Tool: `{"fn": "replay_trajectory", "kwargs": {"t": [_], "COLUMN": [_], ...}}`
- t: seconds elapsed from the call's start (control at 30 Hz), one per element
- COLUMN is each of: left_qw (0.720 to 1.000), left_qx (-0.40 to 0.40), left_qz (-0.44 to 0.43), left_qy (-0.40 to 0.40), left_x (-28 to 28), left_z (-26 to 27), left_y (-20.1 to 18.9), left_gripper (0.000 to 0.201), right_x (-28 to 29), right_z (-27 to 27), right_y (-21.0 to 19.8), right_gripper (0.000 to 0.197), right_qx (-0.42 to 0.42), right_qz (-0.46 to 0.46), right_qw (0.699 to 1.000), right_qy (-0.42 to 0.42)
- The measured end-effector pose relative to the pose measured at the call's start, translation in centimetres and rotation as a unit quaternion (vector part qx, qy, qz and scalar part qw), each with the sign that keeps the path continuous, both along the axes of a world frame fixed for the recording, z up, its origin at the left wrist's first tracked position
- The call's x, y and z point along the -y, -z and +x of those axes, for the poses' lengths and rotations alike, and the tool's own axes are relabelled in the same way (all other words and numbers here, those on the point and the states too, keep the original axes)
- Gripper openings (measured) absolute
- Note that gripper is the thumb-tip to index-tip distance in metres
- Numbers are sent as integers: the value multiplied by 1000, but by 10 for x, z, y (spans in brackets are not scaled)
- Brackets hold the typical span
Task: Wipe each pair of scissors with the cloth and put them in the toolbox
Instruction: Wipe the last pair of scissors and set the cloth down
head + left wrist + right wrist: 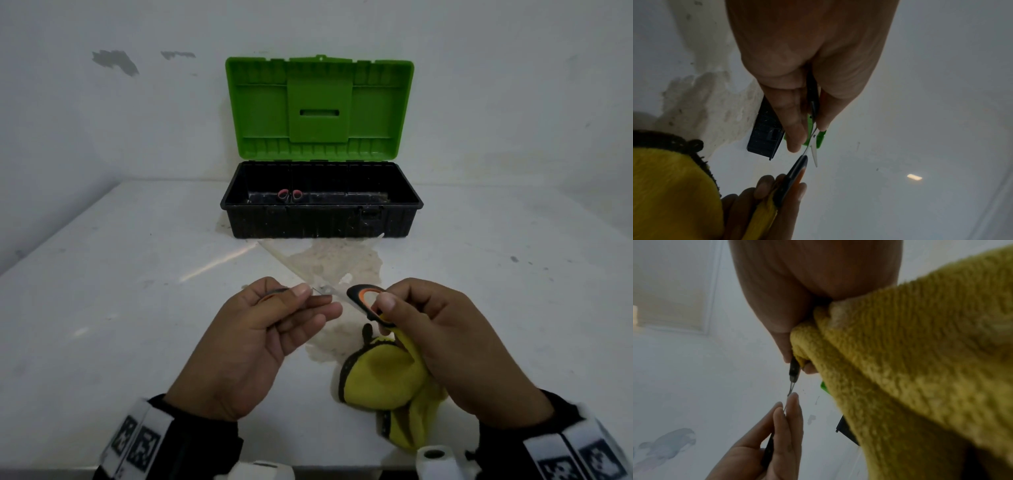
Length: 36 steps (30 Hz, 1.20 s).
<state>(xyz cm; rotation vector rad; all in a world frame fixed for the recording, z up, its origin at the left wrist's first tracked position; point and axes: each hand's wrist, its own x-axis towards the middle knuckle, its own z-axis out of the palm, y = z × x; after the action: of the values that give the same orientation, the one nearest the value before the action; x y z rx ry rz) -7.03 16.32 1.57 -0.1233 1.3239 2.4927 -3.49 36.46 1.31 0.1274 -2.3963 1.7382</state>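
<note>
we see two bare hands held above a stained white table (102, 274), sharing one pair of black-and-orange scissors (363, 301) spread open between them. the left hand (260, 329) has its fingers curled round one handle loop, the thumb lying along the top toward the pale blades. from the left wrist view, those fingers (795, 129) pinch the black handle near the pivot, and the white blades cross just past the fingertips. the right hand (445, 332) pinches the other handle loop between thumb and curled fingers, and the same hand also grips a yellow cloth (387, 377) with a dark stitched edge. the cloth hangs from under the palm and bunches below the hand; we cannot tell whether it reaches the table. in the right wrist view the cloth (920, 353) fills most of the frame, tucked against the palm beside the handle.

well beyond the hands, at the back of the table against a white wall, stands a black toolbox (322, 219) with its green lid (320, 106) raised upright. inside it, near the left end, lies another pair of scissors with pink handle loops (290, 195).
</note>
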Motion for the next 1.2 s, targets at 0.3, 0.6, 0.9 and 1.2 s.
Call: {"fn": "replay_trajectory", "kwargs": {"t": [0.3, 0.6, 0.9, 1.2], "left_qw": [1000, 999, 1000, 998], "left_qx": [-4, 4, -4, -49], "left_qz": [-5, -12, -16, -49], "left_qy": [5, 40, 26, 11], "left_x": [8, 0, -1, -4], "left_z": [1, 5, 6, 7], "left_y": [-3, -4, -3, 1], "left_gripper": [11, 14, 13, 12], "right_x": [-37, -14, 20, 35], "right_z": [-13, -18, -19, -28], "right_y": [9, -35, -12, -3], "right_gripper": [29, 26, 18, 9], "right_qx": [53, -173, -243, -220], "right_qz": [-87, 105, 257, 226], "right_qw": [985, 977, 935, 943], "right_qy": [141, 68, 28, 108]}}
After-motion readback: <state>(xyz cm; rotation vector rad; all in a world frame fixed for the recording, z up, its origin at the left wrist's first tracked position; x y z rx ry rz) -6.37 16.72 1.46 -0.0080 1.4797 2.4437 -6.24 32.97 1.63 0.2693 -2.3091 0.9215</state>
